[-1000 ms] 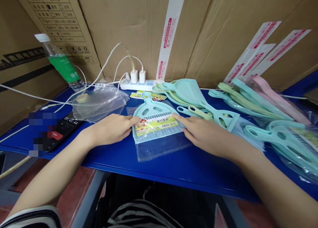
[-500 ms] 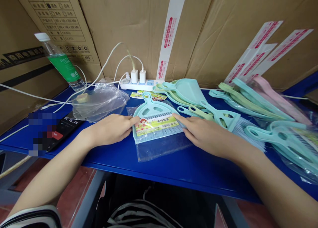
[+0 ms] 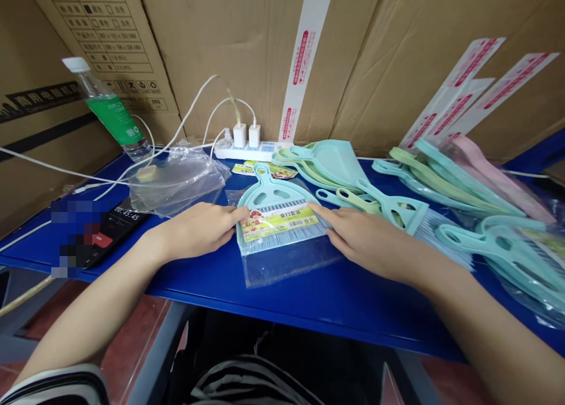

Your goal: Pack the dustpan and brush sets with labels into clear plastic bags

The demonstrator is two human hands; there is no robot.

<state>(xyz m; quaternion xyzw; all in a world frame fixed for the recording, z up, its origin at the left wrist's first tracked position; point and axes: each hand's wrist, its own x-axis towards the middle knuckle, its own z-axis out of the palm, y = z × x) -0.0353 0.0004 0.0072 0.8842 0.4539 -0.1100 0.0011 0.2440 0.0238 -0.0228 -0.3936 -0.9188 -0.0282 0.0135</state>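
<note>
A light blue dustpan and brush set (image 3: 274, 196) lies flat on the blue table in front of me, in a clear plastic bag (image 3: 282, 269). A yellow-green printed card (image 3: 282, 222) lies across the brush bristles. My left hand (image 3: 207, 231) has its fingers closed on the set's left edge. At the right edge, my right hand (image 3: 357, 234) grips with its index finger on top; its thumb is partly hidden. Just beyond, several loose brushes (image 3: 392, 208) and a stack of light blue and green dustpans (image 3: 333, 163) lie on the table.
Bagged sets (image 3: 507, 246) and more dustpans (image 3: 459, 181) lie at the right. Empty clear bags (image 3: 180, 178), a phone (image 3: 110, 234) and a tilted water bottle (image 3: 110, 113) are at the left. A power strip (image 3: 265, 150) with white cables sits against the cardboard boxes (image 3: 238, 34).
</note>
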